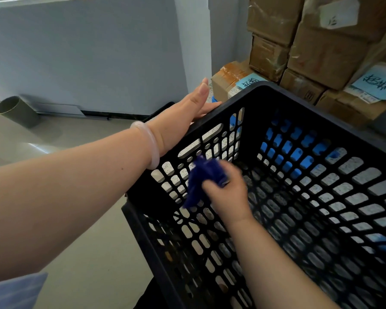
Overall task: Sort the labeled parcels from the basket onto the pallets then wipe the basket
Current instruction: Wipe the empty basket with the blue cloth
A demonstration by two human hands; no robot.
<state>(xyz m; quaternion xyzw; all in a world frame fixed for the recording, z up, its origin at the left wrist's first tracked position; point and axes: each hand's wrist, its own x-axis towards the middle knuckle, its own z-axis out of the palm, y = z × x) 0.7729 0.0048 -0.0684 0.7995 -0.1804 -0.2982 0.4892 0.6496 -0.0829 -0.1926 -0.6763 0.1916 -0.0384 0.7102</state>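
Over on the left, a grey tube (16,111) is lying tilted on the floor near the wall. Moving right, the black basket (310,118) is being pressed at its left corner rim by the left hand (187,110), fingers pretty much straight, pale bangle (147,143) on the wrist. Inside the basket, a dark blue cloth (201,177) is being clutched by the right hand (225,192) against the perforated left wall, kinda blurry. Far right, taped cardboard boxes (325,54) are being kept stacked just behind the basket, with blue handwritten labels (376,85) on a couple.

Right hand (226,190) and cloth (201,177) blurred.
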